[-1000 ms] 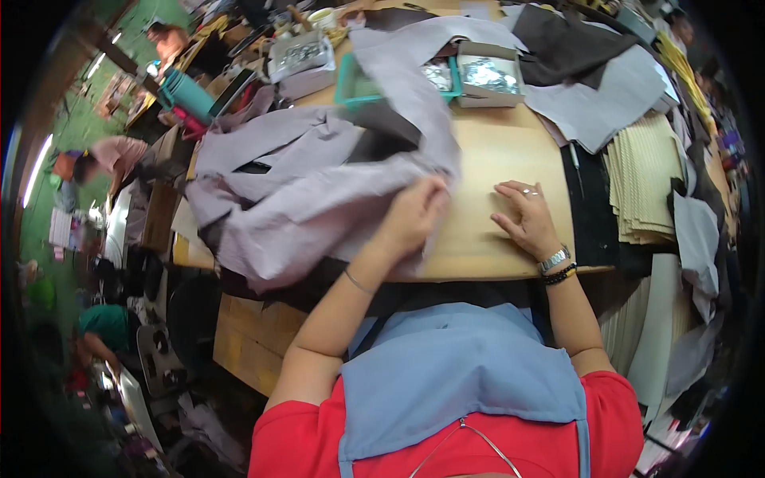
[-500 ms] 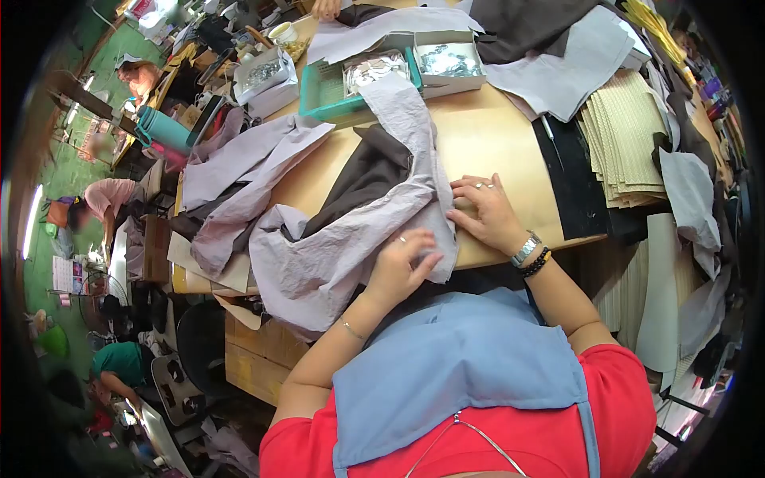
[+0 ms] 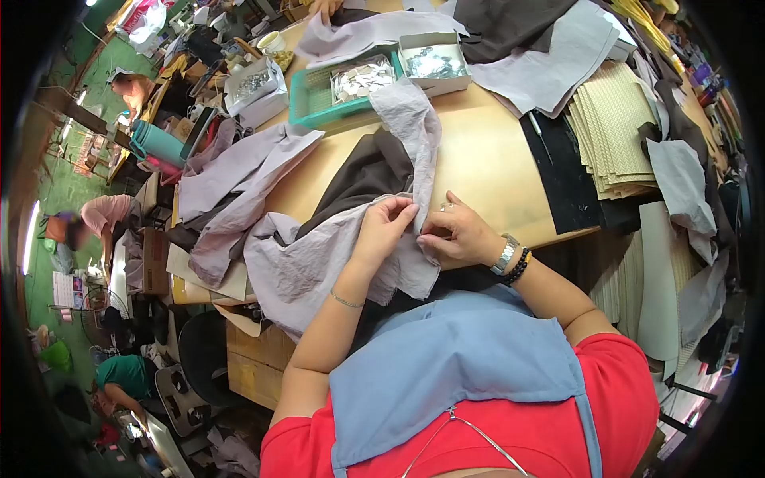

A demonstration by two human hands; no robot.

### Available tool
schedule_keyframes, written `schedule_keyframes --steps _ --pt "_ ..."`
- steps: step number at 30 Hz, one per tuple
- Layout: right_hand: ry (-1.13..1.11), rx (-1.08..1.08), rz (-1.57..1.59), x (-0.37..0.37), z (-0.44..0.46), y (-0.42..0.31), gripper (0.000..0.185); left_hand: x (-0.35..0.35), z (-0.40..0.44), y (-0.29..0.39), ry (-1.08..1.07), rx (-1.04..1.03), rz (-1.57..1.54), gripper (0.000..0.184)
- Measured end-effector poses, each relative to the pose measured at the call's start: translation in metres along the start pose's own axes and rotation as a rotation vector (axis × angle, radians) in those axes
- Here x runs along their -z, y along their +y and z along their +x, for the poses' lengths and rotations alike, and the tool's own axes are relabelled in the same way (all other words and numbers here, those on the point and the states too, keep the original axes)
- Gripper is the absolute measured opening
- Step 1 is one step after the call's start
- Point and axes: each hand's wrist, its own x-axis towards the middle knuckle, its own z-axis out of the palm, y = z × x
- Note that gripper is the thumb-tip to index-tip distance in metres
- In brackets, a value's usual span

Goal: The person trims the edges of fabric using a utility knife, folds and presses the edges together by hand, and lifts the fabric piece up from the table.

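A crinkled pale grey-lilac cloth (image 3: pixel 299 259) with a dark brown cloth (image 3: pixel 362 175) lies in folds across the table's front edge. My left hand (image 3: pixel 382 229) is on it, thumb and fingertips pinched together at the cloth's edge. Just to the right, my right hand (image 3: pixel 462 233) has its fingers curled in and pinches the same edge. The two sets of fingertips are close together. Part of the pale cloth hangs below the hands toward my apron. What lies between the fingertips is too small to make out.
Behind the cloth stand a green basket (image 3: pixel 307 99) and a white box (image 3: pixel 434 62) of small pieces. More pale cloth (image 3: pixel 239 175) lies left. On the right are a pointed tool (image 3: pixel 539 131) and stacked patterned sheets (image 3: pixel 613 135). Another person's hand (image 3: pixel 325 9) shows at the far edge.
My left hand has moved up and closed on the cloth's edge. My right hand has shifted slightly left and down, its fingers now curled in. The view has shifted slightly.
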Motion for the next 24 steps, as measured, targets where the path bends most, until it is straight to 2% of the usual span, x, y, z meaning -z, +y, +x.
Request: schedule_keyframes --steps 3,6,8,11,13,18,19,20,22,24 --pt "0.132 -0.046 0.019 0.000 0.004 0.002 0.023 -0.003 -0.003 -0.002 -0.039 -0.039 0.015 0.010" --pt "0.234 -0.364 0.286 0.001 0.012 0.008 0.029 -0.008 -0.014 0.000 -0.073 -0.086 0.050 0.009" --pt "0.258 -0.296 0.273 -0.001 0.012 0.014 0.029 -0.006 -0.018 -0.002 -0.093 -0.135 0.120 0.008" --pt "0.191 -0.298 0.302 0.006 0.012 0.015 0.028 0.005 -0.018 -0.013 -0.098 -0.084 -0.055 0.007" --pt "0.147 -0.322 0.350 0.010 0.010 0.016 0.028 0.004 -0.018 -0.013 -0.006 -0.081 -0.202 0.006" --pt "0.194 -0.302 0.297 0.009 0.008 0.030 0.022 0.009 -0.026 0.010 0.030 0.030 -0.526 0.008" --pt "0.202 -0.297 0.275 0.011 0.008 0.032 0.021 0.004 -0.024 0.017 0.136 -0.099 -0.578 0.013" --pt "0.213 -0.309 0.216 0.016 0.008 0.034 0.020 0.003 -0.026 0.026 0.302 -0.110 -0.646 0.021" --pt "0.232 -0.334 0.098 0.034 0.005 0.035 0.019 0.046 -0.022 0.013 0.180 -0.024 -0.795 0.031" --pt "0.252 -0.319 0.054 0.049 0.002 0.038 0.020 0.061 -0.031 0.029 0.085 -0.091 -0.880 0.034"
